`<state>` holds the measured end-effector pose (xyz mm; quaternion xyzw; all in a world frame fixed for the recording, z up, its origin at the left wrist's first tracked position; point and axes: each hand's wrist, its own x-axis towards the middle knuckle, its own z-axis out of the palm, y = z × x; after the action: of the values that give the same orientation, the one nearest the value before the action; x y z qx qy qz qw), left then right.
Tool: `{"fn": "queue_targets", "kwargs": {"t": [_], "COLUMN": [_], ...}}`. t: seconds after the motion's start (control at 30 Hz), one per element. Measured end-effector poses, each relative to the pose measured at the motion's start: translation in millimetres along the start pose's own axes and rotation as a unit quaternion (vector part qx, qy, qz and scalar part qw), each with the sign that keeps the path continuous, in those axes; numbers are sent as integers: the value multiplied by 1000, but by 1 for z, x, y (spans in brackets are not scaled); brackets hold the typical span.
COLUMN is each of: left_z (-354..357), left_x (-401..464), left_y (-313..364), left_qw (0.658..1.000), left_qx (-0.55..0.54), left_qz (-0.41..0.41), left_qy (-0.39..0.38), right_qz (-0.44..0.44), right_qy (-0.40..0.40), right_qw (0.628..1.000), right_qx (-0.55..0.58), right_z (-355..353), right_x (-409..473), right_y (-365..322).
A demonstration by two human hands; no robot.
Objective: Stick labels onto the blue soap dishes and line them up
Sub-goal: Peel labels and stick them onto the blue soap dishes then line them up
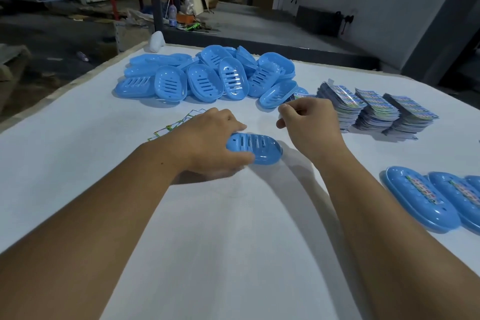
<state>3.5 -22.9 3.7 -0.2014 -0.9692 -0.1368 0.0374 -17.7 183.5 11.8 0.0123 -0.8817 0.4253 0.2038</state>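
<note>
Slotted blue soap dish [255, 147] on white table [233, 241], nothing in it, left hand [215, 138] gripping its end; right hand [309, 122] curled, pinching label [302, 96] near label stacks [376, 112]

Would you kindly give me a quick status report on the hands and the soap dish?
Left hand grips soap dish on table. Right hand pinches something small, likely a label. Dish still bare. Nothing in the way.
</note>
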Motion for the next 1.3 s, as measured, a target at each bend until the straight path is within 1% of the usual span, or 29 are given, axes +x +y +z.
{"fn": "queue_targets", "kwargs": {"t": [0.03, 0.07, 0.1, 0.13, 0.17, 0.23, 0.33, 0.47, 0.67, 0.97, 1.03, 1.1, 1.17, 1.23, 1.3], "left_z": [-2, -4, -7, -11, -15, -20, -21, -22, -27, -29, -29, -27, -25, -26, -29], "left_x": [0, 1, 2, 3, 4, 4, 0, -2, -4, -5, -4, -3, -1, 1, 2], "left_y": [-3, -7, -13, -20, -28, -41, -48, -44, -38, -29, -28, -30, -32, -33, -30], "left_qw": [999, 994, 988, 983, 977, 964, 956, 955, 952, 946, 947, 950, 949, 941, 927], "left_qx": [-47, -85, -92, -59, -13, 47, 39, 39, 11, 91, 90, 67, 18, -66, -171], "left_qz": [-25, -60, -99, -141, -184, -246, -284, -289, -294, -285, -273, -257, -246, -238, -219], "left_qy": [11, 40, 76, 103, 111, 90, 55, 46, 82, 128, 142, 166, 198, 230, 253], "right_qz": [-1, 0, 0, 0, 0, -3, -5, -5, -16, -36, -37, -39, -40, -40, -40], "right_qy": [1, 2, 2, 3, 3, 3, 2, 1, 0, -4, -5, -4, -2, -5, -22], "right_qw": [1000, 1000, 1000, 1000, 1000, 1000, 1000, 1000, 1000, 998, 999, 999, 999, 999, 999], "right_qx": [3, 7, 10, 11, 10, 9, 0, -7, -25, -43, -36, -37, -37, -30, -8], "right_z": [0, -1, 0, 0, 0, 1, 1, 1, 2, 4, 4, 5, 6, 6, 8], "right_x": [0, -1, -1, -1, -1, -1, -1, -1, -2, -4, -5, -5, -5, -6, -8], "right_y": [0, -1, -1, -2, -2, -2, -2, -3, -4, -6, -6, -5, -6, -7, -9]}}
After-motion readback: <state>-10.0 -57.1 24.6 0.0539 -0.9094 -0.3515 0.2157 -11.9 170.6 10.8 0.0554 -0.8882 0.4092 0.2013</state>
